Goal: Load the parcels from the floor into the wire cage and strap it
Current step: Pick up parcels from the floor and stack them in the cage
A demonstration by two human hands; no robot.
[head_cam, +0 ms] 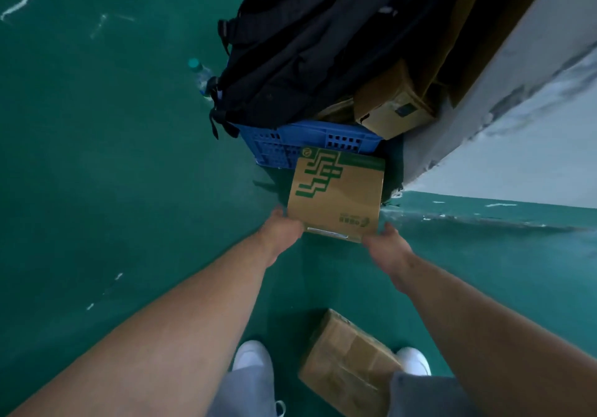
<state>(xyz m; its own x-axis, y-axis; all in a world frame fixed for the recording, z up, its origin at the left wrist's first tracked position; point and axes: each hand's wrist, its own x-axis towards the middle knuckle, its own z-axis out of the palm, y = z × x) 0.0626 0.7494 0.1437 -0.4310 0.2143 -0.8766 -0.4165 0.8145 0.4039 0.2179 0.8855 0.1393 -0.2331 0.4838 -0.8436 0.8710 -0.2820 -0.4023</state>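
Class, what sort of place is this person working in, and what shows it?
Probably a parcel depot or storeroom: a scuffed green floor, a printed parcel held by the left hand and right hand, a taped parcel lying nearby, and a blue crate.

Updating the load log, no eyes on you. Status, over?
Both grip green-printed parcel at near corners, left hand and right hand. Another taped parcel on floor. Close ahead: blue crate, black backpack.

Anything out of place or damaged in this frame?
A plastic bottle stands loose on the floor beside the blue crate, partly under the backpack. A small box leans askew by the crate's right corner, one flap gaping.
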